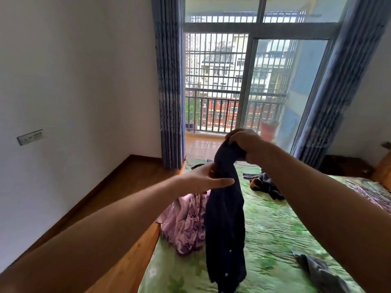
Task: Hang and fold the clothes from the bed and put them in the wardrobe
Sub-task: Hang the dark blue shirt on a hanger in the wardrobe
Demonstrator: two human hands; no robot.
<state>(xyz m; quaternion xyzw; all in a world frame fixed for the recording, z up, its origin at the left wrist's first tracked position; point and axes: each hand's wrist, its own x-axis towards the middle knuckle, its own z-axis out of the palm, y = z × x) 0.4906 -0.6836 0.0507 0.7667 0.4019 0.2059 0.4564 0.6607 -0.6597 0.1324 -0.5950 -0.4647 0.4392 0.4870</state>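
Note:
A dark navy garment (225, 225) with small buttons hangs in the air above the bed (273, 225). My right hand (246, 142) grips its bunched top end from above. My left hand (203, 179) is a little lower, thumb stretched across the front of the cloth and fingers behind it, holding the garment just under the bunched part. A purple flowered garment (186, 220) lies crumpled on the bed's left side, partly hidden by the dark one. A dark blue and brown piece (264, 183) lies further back on the bed. A grey garment (319, 271) lies at the near right.
The bed has a green patterned cover and a wooden frame (131, 256) along its left side. Wooden floor (105, 187) runs between the bed and the white wall. Blue curtains (169, 92) flank a glass balcony door (273, 85) straight ahead.

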